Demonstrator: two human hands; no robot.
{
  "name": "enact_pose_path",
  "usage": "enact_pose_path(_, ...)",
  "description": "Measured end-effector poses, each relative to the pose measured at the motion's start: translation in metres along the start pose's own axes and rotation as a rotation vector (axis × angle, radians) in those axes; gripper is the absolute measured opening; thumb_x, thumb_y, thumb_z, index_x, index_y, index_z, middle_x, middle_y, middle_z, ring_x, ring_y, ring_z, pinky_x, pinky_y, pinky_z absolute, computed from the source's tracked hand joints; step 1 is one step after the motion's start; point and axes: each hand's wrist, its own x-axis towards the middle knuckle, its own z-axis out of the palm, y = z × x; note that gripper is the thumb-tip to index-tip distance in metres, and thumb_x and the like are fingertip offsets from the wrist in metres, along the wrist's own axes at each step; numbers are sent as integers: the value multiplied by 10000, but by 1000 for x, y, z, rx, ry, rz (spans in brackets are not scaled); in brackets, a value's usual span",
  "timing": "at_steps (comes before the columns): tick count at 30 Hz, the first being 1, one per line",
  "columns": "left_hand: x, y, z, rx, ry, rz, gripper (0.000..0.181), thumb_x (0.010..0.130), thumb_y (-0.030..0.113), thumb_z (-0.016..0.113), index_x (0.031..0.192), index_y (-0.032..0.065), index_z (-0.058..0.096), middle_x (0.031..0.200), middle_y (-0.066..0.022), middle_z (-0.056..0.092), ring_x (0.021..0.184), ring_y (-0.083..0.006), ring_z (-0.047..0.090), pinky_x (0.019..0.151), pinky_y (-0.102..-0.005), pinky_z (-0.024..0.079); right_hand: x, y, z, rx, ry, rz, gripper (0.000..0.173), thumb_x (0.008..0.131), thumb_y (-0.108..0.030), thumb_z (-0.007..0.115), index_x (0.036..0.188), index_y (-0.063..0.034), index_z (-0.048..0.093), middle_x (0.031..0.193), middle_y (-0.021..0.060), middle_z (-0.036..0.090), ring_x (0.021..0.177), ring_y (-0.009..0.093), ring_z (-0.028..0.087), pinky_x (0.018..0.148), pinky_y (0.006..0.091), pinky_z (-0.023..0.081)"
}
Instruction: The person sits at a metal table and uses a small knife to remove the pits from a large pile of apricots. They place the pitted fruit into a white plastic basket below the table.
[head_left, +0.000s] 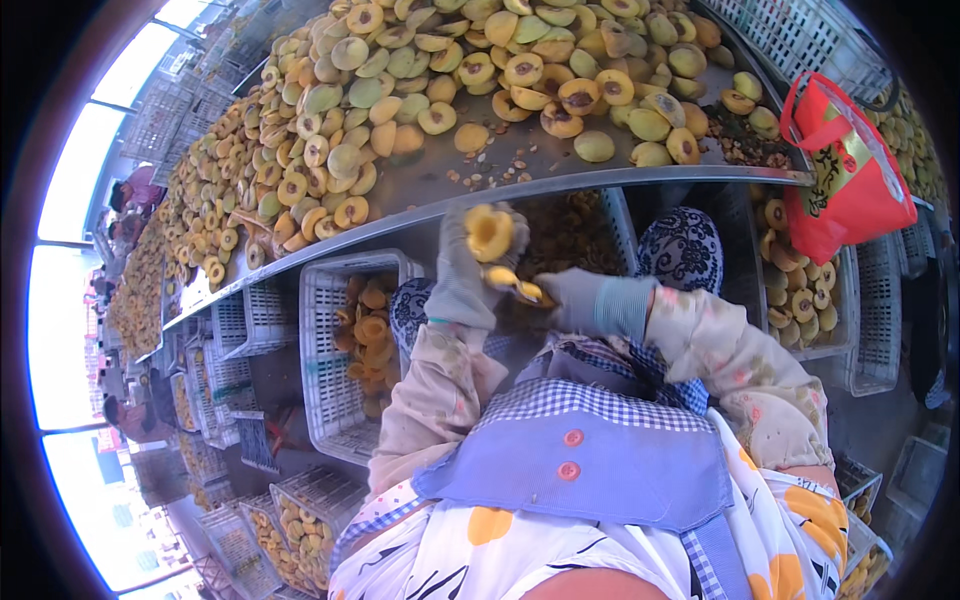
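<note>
My left hand (459, 274), in a grey glove, grips a hollowed yellow peach half (489, 234), its cut face turned up towards me. Close below it, my right hand (589, 300), gloved in grey with a teal cuff, is closed around a small yellow object with a shiny part (529, 291); blur hides whether this is a tool or fruit. Both hands are over my lap, just short of the metal table's edge (480, 196). Beneath them a crate (619, 225) holds brownish scraps, partly hidden by my gloves.
Halved peaches (420, 67) heap the metal table, with loose pit fragments (487, 161) near its edge. A white crate (322, 360) of pitted halves stands left; another crate (847, 322) stands right. A red bag (847, 180) is at the table's right corner. People (139, 191) sit far left.
</note>
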Motion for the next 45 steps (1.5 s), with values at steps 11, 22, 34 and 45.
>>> enact_pose_path(11, 28, 116, -5, 1572, 296, 797, 317, 791, 94, 620, 1078, -6, 532, 948, -80, 581, 819, -150, 575, 730, -255, 471, 32, 94, 7, -157, 94, 245, 322, 826, -318, 556, 994, -44, 553, 887, 190, 638, 857, 363, 607, 755, 424, 470)
enact_pose_path(22, 216, 32, 71, 1254, 172, 299, 415, 783, 273, 639, 1065, -7, 523, 949, -134, 561, 733, -235, 584, 589, -347, 512, 39, 100, 9, 36, 179, 144, 346, 807, -352, 556, 971, -48, 540, 861, 196, 630, 826, 381, 599, 737, 450, 464)
enact_pose_path(34, 32, -5, 30, 186, -112, -10, 618, 886, 447, 469, 1183, -88, 389, 1125, -294, 503, 1021, -447, 524, 896, -507, 458, 20, 33, -13, -49, 692, 85, 358, 831, -334, 575, 1038, -68, 453, 777, 230, 608, 745, 410, 584, 622, 471, 465)
enact_pose_path(45, -2, -32, 31, 160, -169, 25, 547, 895, 366, 365, 1181, -99, 402, 1090, -297, 522, 988, -401, 552, 901, -458, 458, -1, 19, 5, 14, 619, 156, 407, 803, -278, 613, 1080, -44, 428, 884, 236, 611, 853, 404, 583, 715, 440, 476)
